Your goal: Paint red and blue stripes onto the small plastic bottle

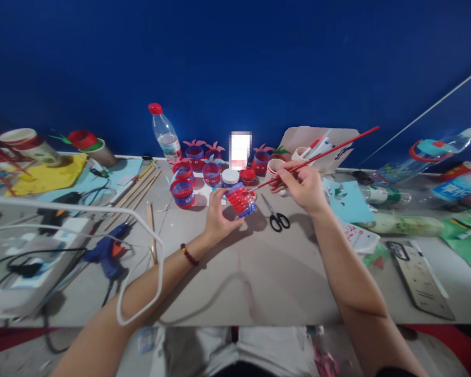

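Note:
Between the thumb and fingers of my left hand (pixel 219 215) is a cut plastic bottle piece (pixel 241 199), tilted, with red paint round its middle and blue at its ends. A long red paintbrush (pixel 337 148) is pinched in my right hand (pixel 303 186); its tip reaches the painted side of the bottle piece. Just behind stand a paint jar with a white lid (pixel 230 177) and a jar of red paint (pixel 247 175). Black-handled scissors (pixel 278 221) lie on the table below the brush.
Several red and blue painted cups (pixel 182 193) stand behind my left hand. A water bottle (pixel 165 135) rises at the back. To the left are a blue glue gun (pixel 109 251), a power strip (pixel 35 277) and a looping white cable (pixel 161 262). A phone (pixel 418 280) lies at right.

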Demonstrator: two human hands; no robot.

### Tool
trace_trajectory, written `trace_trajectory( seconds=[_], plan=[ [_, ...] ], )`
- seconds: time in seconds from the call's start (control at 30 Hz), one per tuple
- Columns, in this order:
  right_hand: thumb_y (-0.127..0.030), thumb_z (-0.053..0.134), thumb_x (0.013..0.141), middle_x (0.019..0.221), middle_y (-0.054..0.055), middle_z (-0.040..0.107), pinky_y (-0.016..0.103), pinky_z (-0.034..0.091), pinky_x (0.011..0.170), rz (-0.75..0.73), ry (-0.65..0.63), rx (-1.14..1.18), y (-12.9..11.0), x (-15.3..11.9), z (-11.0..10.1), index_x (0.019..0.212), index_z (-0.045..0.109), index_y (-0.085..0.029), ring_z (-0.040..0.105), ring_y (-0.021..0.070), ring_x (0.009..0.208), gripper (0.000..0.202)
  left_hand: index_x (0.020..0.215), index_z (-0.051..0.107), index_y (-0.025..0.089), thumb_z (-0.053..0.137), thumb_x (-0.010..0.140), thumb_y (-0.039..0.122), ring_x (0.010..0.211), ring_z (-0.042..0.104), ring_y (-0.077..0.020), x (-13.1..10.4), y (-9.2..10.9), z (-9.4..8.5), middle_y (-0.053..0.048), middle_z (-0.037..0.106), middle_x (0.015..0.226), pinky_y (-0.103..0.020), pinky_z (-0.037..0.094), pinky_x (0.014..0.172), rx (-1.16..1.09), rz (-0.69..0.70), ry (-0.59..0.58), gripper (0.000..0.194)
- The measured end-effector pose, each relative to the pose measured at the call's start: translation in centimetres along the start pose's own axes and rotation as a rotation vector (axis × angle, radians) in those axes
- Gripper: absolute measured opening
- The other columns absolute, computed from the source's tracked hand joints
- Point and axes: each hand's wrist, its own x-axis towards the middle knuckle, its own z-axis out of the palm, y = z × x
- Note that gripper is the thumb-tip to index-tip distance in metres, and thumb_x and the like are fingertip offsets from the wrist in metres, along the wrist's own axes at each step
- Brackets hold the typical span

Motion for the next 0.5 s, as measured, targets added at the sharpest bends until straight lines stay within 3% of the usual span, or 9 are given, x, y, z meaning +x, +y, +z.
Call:
trace_trajectory(
  seconds=[0.3,0.5],
  plan=[
    [-0.057,0.075,0.079,0.067,0.004,0.069,0.036,0.066,0.061,-0.009,0.031,0.006,-0.49,0.12,-0.74,0.079,0.063,-0.022,0.07,0.0191,0.059,0.036,0.132,0.041,0.024,0.083,0.06,0.023,0.116,0.055,-0.0299,0.0,0.1,-0.05,-0.01,0.052,0.124,-0.048,0.049,0.099,0.012,-0.01,-0.01,0.083],
    [-0.057,0.073,0.081,0.069,0.003,0.069,0.033,0.066,0.059,-0.01,-0.071,0.051,-0.59,-0.57,-0.24,0.083,0.062,-0.021,0.072,0.0183,0.06,0.038,0.133,0.039,0.024,0.083,0.061,0.024,0.116,0.055,-0.0297,0.0,0.08,-0.1,-0.01,0.053,0.124,-0.048,0.049,0.1,0.014,0.001,-0.027,0.084]
  ],
)
